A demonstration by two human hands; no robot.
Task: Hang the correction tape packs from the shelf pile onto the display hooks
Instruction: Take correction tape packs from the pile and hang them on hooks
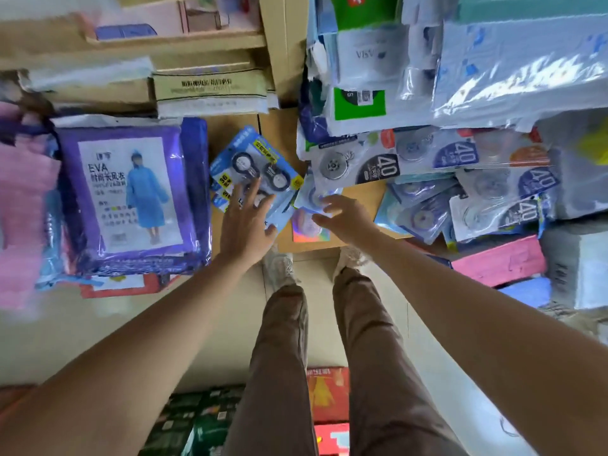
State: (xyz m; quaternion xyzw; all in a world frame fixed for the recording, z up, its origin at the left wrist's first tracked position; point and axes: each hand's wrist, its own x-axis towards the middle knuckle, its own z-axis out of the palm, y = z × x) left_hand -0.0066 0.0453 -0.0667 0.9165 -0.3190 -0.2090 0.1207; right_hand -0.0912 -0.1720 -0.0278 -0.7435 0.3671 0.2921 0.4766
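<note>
Two bare hands reach over a cluttered shelf (279,133) at mid-frame. Our left hand (245,225) lies flat on a small stack of blue correction tape packs (260,159) at centre, fingers straight and spread, its grip apart. Our right hand (347,217), just right of centre, touches a pale pack (312,192) lying beside that stack. Blur keeps us from telling whether its grip is apart or clamped on the pack. A larger pile of packs marked "40" (460,159) sprawls across the right middle of the frame, under shiny plastic-wrapped goods (510,60) at upper right. A purple raincoat package (131,192) sits at left, just beside the blue stack, and cardboard boxes (197,83) fill the upper left. Our brown trousers (283,357) and pale shoes (279,268) show at lower centre above a light floor (214,324), with coloured cartons (325,396) along the bottom edge.
</note>
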